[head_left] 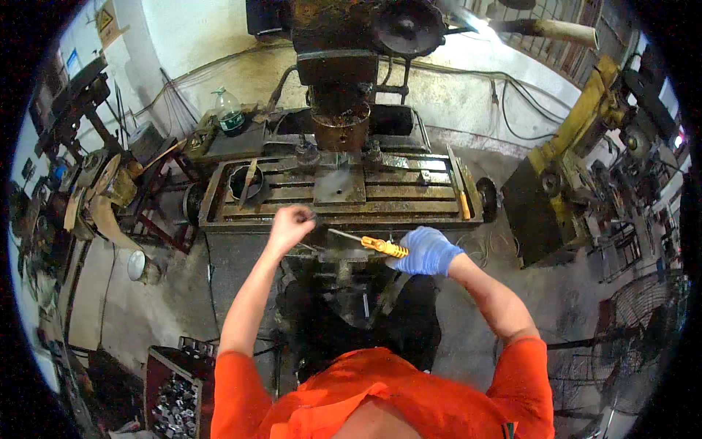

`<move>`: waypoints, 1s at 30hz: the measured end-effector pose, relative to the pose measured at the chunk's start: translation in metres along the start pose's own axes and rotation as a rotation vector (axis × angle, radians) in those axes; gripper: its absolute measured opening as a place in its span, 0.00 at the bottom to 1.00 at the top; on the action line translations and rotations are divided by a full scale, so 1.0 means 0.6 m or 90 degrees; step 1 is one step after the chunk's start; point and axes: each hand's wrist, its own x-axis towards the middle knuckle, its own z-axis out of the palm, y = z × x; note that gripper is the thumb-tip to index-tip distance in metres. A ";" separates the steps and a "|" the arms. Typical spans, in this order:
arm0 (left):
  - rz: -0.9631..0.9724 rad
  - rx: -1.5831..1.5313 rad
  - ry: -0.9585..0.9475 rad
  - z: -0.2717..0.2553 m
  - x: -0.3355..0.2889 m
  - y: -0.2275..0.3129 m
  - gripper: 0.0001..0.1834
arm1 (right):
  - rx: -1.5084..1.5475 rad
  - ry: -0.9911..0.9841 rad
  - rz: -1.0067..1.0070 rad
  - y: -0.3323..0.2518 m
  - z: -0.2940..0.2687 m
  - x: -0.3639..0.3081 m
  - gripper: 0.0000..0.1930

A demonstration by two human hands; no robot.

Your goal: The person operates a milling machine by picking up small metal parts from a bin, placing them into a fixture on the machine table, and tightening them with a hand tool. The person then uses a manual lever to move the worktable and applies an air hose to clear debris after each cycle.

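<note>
slotted machine table (409, 208) beyond left hand (292, 222) closed on blurred dark piece (311, 217), right hand (428, 251) around yellow tool (382, 246)

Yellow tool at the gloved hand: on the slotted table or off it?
Off it: the gloved right hand holds the yellow tool in front of the near edge of the slotted table.

Yellow-handled tool (383, 246) in gloved right grip (428, 252)
</note>
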 end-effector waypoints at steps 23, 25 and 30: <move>0.141 0.381 0.098 0.098 0.178 0.019 0.15 | 0.322 0.370 0.201 0.153 0.236 0.113 0.23; 0.147 0.365 0.115 0.109 0.191 0.019 0.13 | 0.415 0.334 0.223 0.159 0.231 0.085 0.23; 0.156 0.345 0.122 0.132 0.216 0.017 0.11 | 0.507 0.381 0.240 0.170 0.189 0.009 0.18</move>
